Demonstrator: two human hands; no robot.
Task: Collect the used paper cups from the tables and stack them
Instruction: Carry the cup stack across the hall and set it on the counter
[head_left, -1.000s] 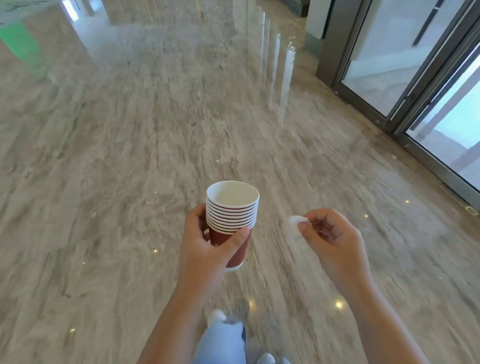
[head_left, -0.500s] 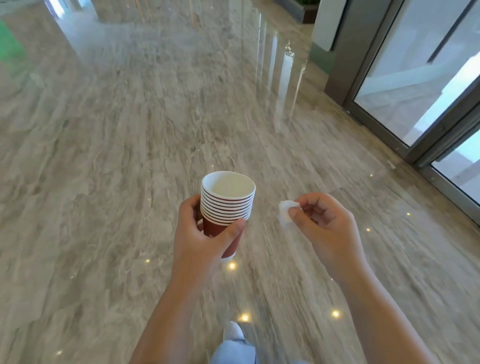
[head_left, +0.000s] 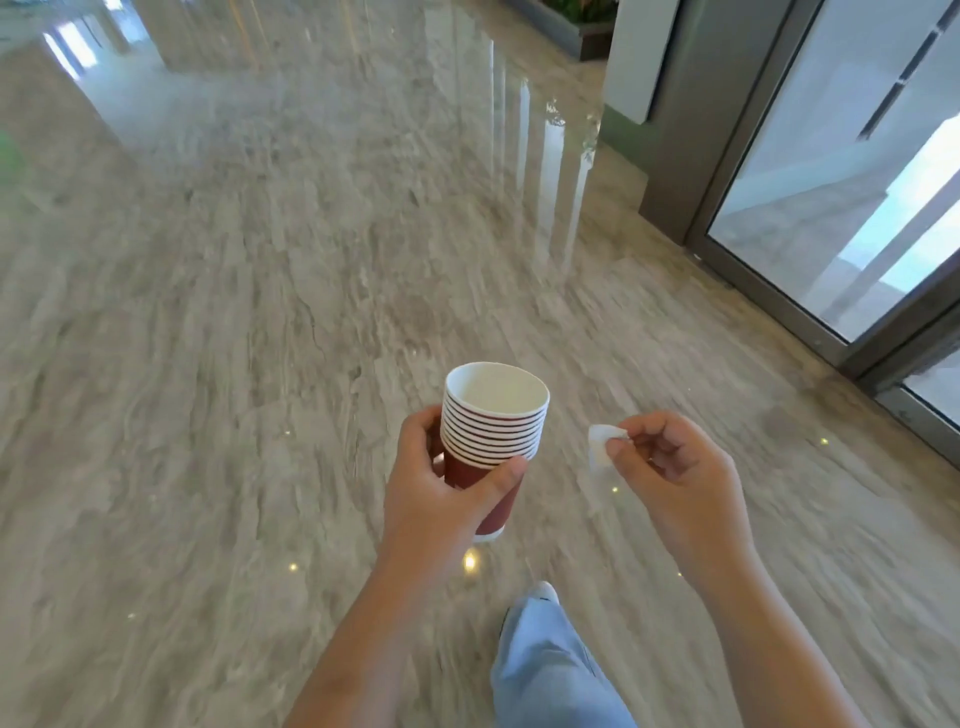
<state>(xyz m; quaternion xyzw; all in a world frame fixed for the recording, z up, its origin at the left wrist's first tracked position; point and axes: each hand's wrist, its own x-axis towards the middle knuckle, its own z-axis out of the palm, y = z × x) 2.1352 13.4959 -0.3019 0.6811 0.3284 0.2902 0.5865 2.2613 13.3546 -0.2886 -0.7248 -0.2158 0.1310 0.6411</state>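
A stack of several red paper cups (head_left: 493, 431) with white rims stands upright in my left hand (head_left: 441, 493), which is wrapped around its lower part, thumb on the near side. The top cup looks empty and white inside. To the right, my right hand (head_left: 675, 478) pinches a small white scrap of paper or tissue (head_left: 601, 447) between thumb and fingers, a short gap away from the cups. Both hands are held over the floor in front of me.
Polished grey marble floor (head_left: 260, 312) stretches ahead and to the left. Glass doors in dark metal frames (head_left: 779, 291) run along the right. A planter (head_left: 587, 26) sits at the far top. My leg in light blue trousers (head_left: 550, 670) is below.
I have walked forward: the glass doors have come closer on the right and the planter has come into sight. Both hands keep their holds, and a leg has swung forward.
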